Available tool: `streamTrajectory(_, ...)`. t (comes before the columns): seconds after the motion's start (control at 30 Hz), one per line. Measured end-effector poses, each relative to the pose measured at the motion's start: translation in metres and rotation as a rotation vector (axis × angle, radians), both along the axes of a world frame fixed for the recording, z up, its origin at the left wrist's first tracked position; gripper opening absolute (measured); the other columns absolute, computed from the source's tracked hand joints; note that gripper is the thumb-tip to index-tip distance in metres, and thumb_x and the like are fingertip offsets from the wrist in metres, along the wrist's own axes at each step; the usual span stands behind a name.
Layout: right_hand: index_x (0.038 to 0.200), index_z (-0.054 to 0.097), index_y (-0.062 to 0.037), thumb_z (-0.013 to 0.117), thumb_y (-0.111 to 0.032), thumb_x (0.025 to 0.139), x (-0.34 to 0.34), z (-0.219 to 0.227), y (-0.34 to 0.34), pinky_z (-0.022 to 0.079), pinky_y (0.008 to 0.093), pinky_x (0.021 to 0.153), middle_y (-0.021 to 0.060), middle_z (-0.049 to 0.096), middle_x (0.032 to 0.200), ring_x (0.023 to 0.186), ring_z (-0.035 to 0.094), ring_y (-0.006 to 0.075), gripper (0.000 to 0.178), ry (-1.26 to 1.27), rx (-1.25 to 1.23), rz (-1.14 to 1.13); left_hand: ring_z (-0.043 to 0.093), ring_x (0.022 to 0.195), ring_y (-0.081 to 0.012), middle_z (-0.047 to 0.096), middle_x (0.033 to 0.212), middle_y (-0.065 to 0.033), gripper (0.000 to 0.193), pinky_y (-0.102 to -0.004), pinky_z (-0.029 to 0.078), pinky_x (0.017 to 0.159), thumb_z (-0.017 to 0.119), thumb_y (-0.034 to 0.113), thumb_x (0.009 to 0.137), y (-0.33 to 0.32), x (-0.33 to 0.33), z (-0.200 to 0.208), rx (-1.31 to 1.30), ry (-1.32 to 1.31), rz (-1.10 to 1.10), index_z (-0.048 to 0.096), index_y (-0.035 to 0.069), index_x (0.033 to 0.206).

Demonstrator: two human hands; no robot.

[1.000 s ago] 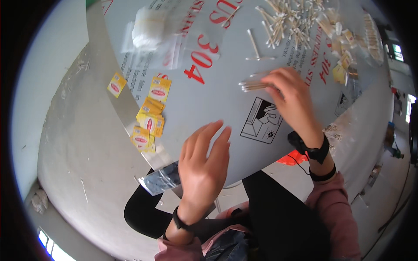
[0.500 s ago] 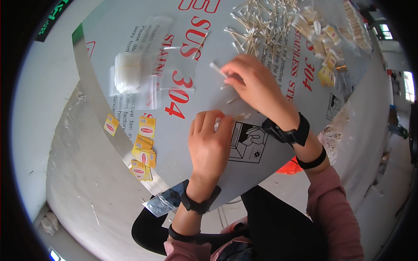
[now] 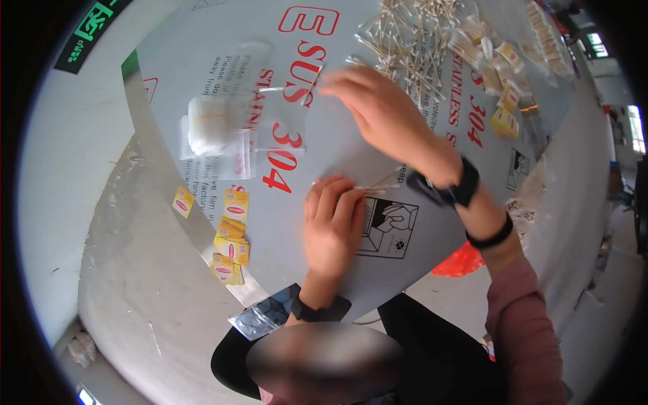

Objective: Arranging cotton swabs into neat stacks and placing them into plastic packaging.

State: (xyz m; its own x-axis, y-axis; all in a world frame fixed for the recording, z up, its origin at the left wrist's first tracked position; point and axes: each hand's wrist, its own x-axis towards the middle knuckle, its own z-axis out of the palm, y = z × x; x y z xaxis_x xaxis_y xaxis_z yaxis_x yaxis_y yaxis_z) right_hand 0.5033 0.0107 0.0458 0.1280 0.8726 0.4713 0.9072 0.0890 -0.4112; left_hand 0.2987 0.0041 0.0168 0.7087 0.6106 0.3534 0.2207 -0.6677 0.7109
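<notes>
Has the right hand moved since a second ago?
Yes. The right hand has moved left across the sheet's red lettering, away from the cotton swab pile, toward the clear bags.

Right hand (image 3: 381, 111) has moved up and left across the table, from beside the left hand to the clear sachets (image 3: 280, 128); left hand (image 3: 332, 226) now lies flat, pinning a few cotton swabs (image 3: 368, 190)

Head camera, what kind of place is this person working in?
Probably a small packing or assembly workshop: a film-covered metal sheet serves as the bench over a bare concrete floor, with a heap of cotton swabs, clear bags and small yellow packets.
</notes>
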Motion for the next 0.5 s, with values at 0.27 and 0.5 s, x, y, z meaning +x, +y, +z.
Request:
streamTrajectory(0.27, 0.093, 0.061, -0.0050, 0.063, 0.000, 0.079, 0.025, 0.010, 0.028, 0.045, 0.0387, 0.085, 0.0080, 0.062, 0.087, 0.093, 0.058, 0.0272, 0.015, -0.463, -0.351, 0.076, 0.058, 0.113, -0.0292, 0.061, 0.105, -0.0060, 0.027, -0.0552, 0.031, 0.113, 0.076, 0.005, 0.078, -0.002, 0.001, 0.001, 0.048, 0.047, -0.012, 0.064, 0.009, 0.102)
streamTrajectory(0.5, 0.104, 0.062, -0.0041, 0.066, 0.000, 0.076, -0.035, 0.014, -0.065, 0.046, 0.0414, 0.084, 0.0092, 0.063, 0.092, 0.090, 0.059, 0.0288, 0.028, -0.144, -0.506, 0.075, 0.051, 0.127, -0.0318, 0.057, 0.127, -0.0095, 0.042, -0.0576, 0.028, 0.115, 0.072, 0.004, 0.079, -0.003, 0.000, -0.001, 0.049, 0.020, 0.062, 0.057, 0.008, 0.118)
